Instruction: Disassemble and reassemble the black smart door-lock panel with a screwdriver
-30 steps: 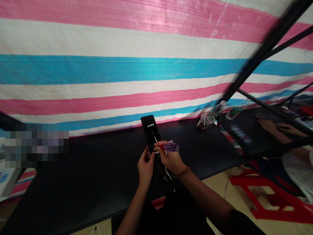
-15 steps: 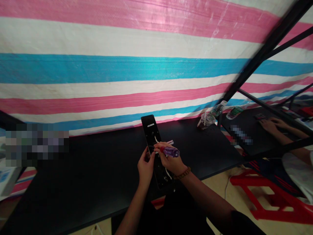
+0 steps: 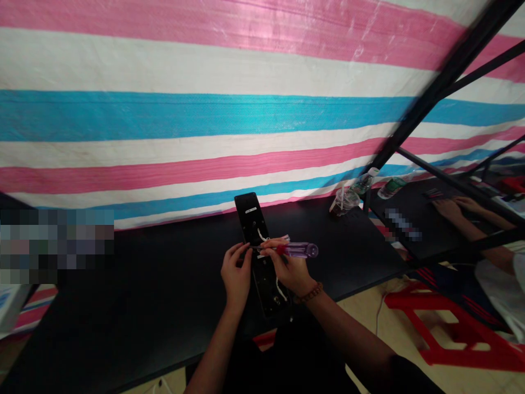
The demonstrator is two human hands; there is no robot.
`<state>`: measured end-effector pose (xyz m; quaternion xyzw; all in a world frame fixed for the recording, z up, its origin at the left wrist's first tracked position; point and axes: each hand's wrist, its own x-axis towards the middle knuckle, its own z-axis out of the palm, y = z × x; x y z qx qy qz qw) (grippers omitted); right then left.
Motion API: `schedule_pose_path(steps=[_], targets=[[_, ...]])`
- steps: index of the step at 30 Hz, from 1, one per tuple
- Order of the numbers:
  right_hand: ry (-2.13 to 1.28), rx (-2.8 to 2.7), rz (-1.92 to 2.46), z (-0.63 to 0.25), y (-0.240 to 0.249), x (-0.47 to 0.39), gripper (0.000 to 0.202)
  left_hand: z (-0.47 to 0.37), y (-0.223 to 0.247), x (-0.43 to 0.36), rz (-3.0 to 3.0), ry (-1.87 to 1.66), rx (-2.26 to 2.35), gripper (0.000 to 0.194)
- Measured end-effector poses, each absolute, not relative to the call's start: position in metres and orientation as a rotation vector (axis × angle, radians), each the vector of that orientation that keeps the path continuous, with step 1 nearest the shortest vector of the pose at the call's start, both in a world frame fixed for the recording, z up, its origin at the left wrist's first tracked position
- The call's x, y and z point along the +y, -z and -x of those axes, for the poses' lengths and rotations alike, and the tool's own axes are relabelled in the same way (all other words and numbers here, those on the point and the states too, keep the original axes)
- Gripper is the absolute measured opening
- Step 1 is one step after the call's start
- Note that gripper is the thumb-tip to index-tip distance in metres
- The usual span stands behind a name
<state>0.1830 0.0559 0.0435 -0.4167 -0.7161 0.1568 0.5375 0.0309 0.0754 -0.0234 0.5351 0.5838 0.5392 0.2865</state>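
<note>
My right hand (image 3: 289,268) is wrapped round a screwdriver (image 3: 301,250) with a see-through purple handle and a red collar. Its thin shaft points left, nearly level, across a long black panel (image 3: 247,214). At the shaft's tip, the thumb and forefinger of my left hand (image 3: 237,273) are pinched together; whatever is between them is too small to make out. The panel lies lengthwise away from me on the black table (image 3: 156,284), with a white label near its far end and white wires on its face. My hands cover its middle.
A plastic cup (image 3: 343,202) with a straw and a clear bottle (image 3: 365,181) stand at the table's back right. Another bottle (image 3: 391,187) lies on the neighbouring table, where another person's hands (image 3: 451,209) rest. A red stool (image 3: 435,328) is at right; striped sheeting (image 3: 205,120) hangs behind.
The screwdriver has swung to a flatter angle, its handle moving right and its tip left of the panel's middle. My left hand has shifted left off the panel's edge, up to the tip.
</note>
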Motion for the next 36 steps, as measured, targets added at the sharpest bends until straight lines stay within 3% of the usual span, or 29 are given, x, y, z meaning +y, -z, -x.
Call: schedule_pose_path(steps=[4, 11, 36], targets=[[-0.373, -1.66, 1.031, -0.183, -0.05, 0.054, 0.02, -0.028, 0.027, 0.08, -1.505, -1.466, 1.527, 0.027], [-0.658, -1.474, 1.085, -0.192, -0.068, 0.048, 0.025, -0.022, 0.021, 0.077, -1.589, -1.46, 1.443, 0.025], [-0.42, -1.672, 1.027, -0.193, -0.071, 0.04, 0.021, -0.027, 0.021, 0.069, -1.578, -1.48, 1.439, 0.026]])
